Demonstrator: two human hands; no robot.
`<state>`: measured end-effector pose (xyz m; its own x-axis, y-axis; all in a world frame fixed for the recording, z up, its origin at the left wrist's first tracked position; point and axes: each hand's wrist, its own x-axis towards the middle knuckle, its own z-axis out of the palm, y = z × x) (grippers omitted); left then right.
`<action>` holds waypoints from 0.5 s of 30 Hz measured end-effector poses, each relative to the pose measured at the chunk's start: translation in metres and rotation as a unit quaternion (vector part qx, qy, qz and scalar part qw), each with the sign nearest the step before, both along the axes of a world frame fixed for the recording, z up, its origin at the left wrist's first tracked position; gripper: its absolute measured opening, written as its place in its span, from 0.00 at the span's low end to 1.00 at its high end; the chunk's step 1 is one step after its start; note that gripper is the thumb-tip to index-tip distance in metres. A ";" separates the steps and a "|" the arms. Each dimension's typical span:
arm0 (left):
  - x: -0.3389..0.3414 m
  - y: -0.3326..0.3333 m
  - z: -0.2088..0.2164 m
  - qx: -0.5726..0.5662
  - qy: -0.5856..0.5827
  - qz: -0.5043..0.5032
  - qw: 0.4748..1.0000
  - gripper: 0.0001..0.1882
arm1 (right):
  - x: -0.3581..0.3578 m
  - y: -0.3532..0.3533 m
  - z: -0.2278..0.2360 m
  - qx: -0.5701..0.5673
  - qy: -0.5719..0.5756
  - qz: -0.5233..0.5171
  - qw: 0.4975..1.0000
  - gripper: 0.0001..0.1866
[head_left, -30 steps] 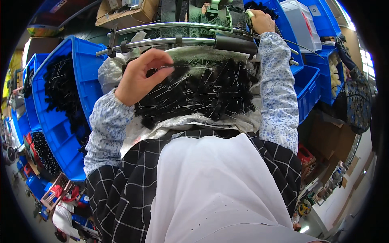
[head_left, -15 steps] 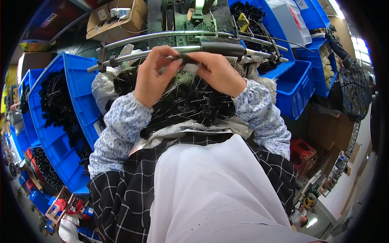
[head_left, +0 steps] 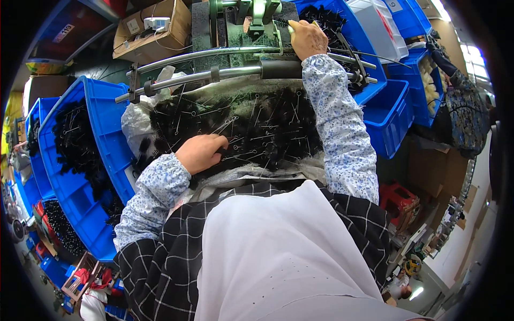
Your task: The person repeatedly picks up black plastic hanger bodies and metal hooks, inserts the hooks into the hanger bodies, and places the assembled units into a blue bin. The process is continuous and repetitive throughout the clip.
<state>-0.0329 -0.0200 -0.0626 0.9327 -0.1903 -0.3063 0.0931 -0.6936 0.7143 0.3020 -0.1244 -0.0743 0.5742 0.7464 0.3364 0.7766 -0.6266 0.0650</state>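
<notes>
Across my lap spreads a pile of black twisted-wire brushes (head_left: 267, 131) with looped wire ends. My left hand (head_left: 202, 152) rests at the pile's near left side, fingers loosely curled and thumb apart from them; I see nothing held in it. Out at the machine (head_left: 257, 24), my right hand (head_left: 309, 40) is closed, with something pale yellow at its fingertips. A small black brush (head_left: 281, 23) sticks out leftward from these fingertips, toward the green-grey metal part. Which fingers grip it is partly hidden.
Two metal rails (head_left: 198, 76), one with a black sleeve (head_left: 282, 68), cross between me and the machine. A blue bin (head_left: 110, 123) of black brushes stands left, another blue bin (head_left: 388, 115) right. A cardboard box (head_left: 155, 32) sits at far left.
My hands have parted from a small dark piece held between them above the pile. The right has reached forward to the machine; the left has come down and back onto the brushes.
</notes>
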 end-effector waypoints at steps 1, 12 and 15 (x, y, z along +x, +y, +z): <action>-0.001 0.004 0.002 -0.013 -0.014 0.013 1.000 0.12 | 0.002 0.000 -0.002 0.012 0.005 0.007 1.000 0.11; 0.006 0.036 0.064 -0.162 -0.144 0.229 0.949 0.13 | 0.016 -0.001 -0.007 -0.026 0.015 -0.023 0.999 0.23; 0.005 0.038 0.063 -0.202 -0.182 0.261 0.926 0.13 | 0.011 -0.015 -0.006 0.020 0.049 -0.059 0.997 0.20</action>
